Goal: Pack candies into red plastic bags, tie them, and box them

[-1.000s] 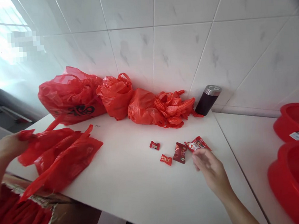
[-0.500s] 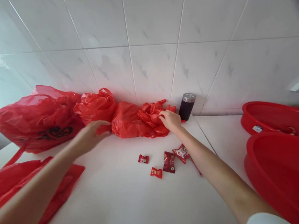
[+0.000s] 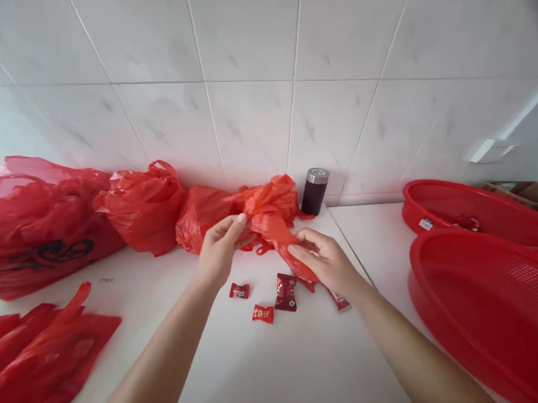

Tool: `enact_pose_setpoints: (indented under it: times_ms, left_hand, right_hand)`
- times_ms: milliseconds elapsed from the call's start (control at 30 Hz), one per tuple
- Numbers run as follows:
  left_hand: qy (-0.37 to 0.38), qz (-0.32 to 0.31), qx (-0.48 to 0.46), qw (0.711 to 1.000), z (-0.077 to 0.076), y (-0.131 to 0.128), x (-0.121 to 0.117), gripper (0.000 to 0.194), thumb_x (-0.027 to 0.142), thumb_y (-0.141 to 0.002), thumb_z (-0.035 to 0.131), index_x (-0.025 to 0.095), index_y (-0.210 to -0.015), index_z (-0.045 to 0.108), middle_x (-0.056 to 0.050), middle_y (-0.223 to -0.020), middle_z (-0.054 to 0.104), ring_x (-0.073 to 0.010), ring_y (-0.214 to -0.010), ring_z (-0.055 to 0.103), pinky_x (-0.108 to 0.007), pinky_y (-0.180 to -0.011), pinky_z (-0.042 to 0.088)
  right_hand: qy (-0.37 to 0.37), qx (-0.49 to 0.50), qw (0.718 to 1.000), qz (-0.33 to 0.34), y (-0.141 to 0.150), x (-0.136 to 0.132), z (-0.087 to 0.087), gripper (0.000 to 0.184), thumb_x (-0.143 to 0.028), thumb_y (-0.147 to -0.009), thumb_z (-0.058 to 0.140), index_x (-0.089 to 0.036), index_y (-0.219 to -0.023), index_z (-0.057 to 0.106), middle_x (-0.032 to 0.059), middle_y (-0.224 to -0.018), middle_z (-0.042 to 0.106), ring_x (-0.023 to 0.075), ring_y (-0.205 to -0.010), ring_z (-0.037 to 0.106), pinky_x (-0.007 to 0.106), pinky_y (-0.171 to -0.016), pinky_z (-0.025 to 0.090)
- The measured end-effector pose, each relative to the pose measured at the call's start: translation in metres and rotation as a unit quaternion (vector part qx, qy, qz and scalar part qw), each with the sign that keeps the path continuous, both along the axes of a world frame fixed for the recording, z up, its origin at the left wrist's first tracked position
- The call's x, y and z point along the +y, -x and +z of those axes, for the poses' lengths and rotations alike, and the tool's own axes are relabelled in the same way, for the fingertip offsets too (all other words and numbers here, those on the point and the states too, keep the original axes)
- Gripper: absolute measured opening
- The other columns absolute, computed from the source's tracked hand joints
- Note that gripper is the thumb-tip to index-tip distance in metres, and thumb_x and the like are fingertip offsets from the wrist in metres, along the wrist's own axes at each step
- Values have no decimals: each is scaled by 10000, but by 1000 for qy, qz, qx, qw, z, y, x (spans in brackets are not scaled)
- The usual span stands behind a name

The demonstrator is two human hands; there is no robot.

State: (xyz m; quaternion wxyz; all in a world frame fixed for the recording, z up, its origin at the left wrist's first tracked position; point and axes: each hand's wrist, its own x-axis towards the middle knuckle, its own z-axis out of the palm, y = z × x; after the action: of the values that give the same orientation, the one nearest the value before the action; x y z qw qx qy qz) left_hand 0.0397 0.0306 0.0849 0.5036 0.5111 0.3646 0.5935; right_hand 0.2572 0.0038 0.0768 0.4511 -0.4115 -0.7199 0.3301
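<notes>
A crumpled red plastic bag (image 3: 269,204) hangs between my two hands above the white table (image 3: 207,368). My left hand (image 3: 223,245) pinches its left side between thumb and fingers. My right hand (image 3: 322,256) is closed on its lower right part, which droops toward the table. Below lie small wrapped sweets: a little dark red one (image 3: 239,291), a bright red one (image 3: 263,314) and a larger maroon packet (image 3: 285,292). Another red and white packet (image 3: 339,299) is partly hidden by my right hand and wrist.
Full red bags (image 3: 143,205) line the tiled wall, with a larger printed one (image 3: 42,225) at far left. Flat red bags (image 3: 43,356) lie front left. A dark tumbler (image 3: 315,191) stands behind my right hand. Red round baskets (image 3: 424,276) fill the right side, near a cardboard box (image 3: 529,196).
My right hand has pulled the crumpled bag up and toward me. My left hand has moved right and taken hold of it too. The view has turned slightly right.
</notes>
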Motion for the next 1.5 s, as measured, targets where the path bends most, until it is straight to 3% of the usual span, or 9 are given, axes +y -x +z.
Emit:
enact_pose_setpoints:
  times_ms: [200, 333, 533, 733, 867, 1033, 1167, 1333, 1500]
  left_hand:
    - [-15, 189, 86, 978, -24, 19, -51, 259, 461, -825, 617, 202, -840, 618, -34, -919, 669, -227, -985, 639, -380, -874, 532]
    - [-4, -7, 215, 977, -44, -28, -83, 719, 386, -676, 795, 253, -1314, 493, -107, -1359, 531, -286, -1224, 510, -340, -867, 526]
    - [125, -72, 143, 979, -52, -16, -86, 307, 435, -861, 596, 144, -846, 690, -25, -738, 681, -163, -705, 627, -275, -699, 520]
    - [153, 14, 150, 977, -43, 44, -97, 244, 363, -777, 708, 179, -936, 719, -27, -822, 713, -195, -828, 640, -264, -756, 509]
    - [177, -25, 151, 972, -41, 33, -110, 211, 359, -798, 688, 176, -901, 691, -21, -798, 687, -163, -732, 599, -250, -691, 483]
    - [220, -120, 38, 967, -49, 8, -128, 231, 356, -813, 681, 162, -739, 579, 27, -649, 576, -83, -574, 473, -181, -556, 373]
    - [308, -150, -79, 936, -64, 17, -150, 325, 357, -708, 771, 158, -641, 523, 28, -599, 551, -85, -516, 467, -194, -502, 363]
    - [411, 60, -129, 900, -76, 49, -173, 247, 332, -643, 828, 160, -747, 685, -5, -613, 675, -180, -562, 642, -266, -570, 503]
    - [413, 24, -124, 902, -75, 42, -182, 243, 329, -628, 838, 154, -733, 706, -31, -600, 700, -254, -647, 705, -309, -604, 548]
  right_hand:
    - [195, 267, 944, 21, -35, -26, -16, 325, -454, -905, 541, -200, -704, 518, -6, -625, 584, 157, -607, 575, 281, -609, 457]
    - [259, 362, 885, 133, -24, -40, -5, 466, -473, -900, 545, -195, -538, 452, -21, -459, 443, 148, -544, 542, 278, -613, 452]
    - [294, 441, 847, 48, -42, -52, -5, 506, -478, -804, 663, -197, -507, 365, -71, -401, 300, 77, -396, 362, 209, -446, 365]
    - [203, 203, 946, -151, -93, -50, -32, 466, -404, -753, 731, -216, -649, 317, -87, -548, 325, 69, -451, 311, 202, -438, 281]
    - [-83, -79, 953, -282, -76, -65, -21, 199, -350, -813, 683, -218, -822, 534, 23, -878, 579, 182, -840, 564, 281, -669, 434]
    - [-178, -214, 961, 13, -15, -90, -35, 96, -264, -865, 637, -222, -947, 612, 41, -930, 662, 202, -873, 594, 352, -793, 451]
    - [-80, -265, 959, 59, -2, -97, -75, 130, -113, -834, 605, -202, -928, 624, 26, -859, 686, 198, -791, 610, 324, -705, 446]
    - [77, -205, 958, 185, -20, -105, -77, 149, -71, -865, 529, -210, -846, 579, -23, -818, 648, 117, -722, 589, 238, -670, 453]
    - [-50, -178, 974, 129, 11, -107, -73, 177, -177, -876, 587, -210, -1050, 586, 58, -1026, 631, 194, -953, 564, 335, -829, 464]
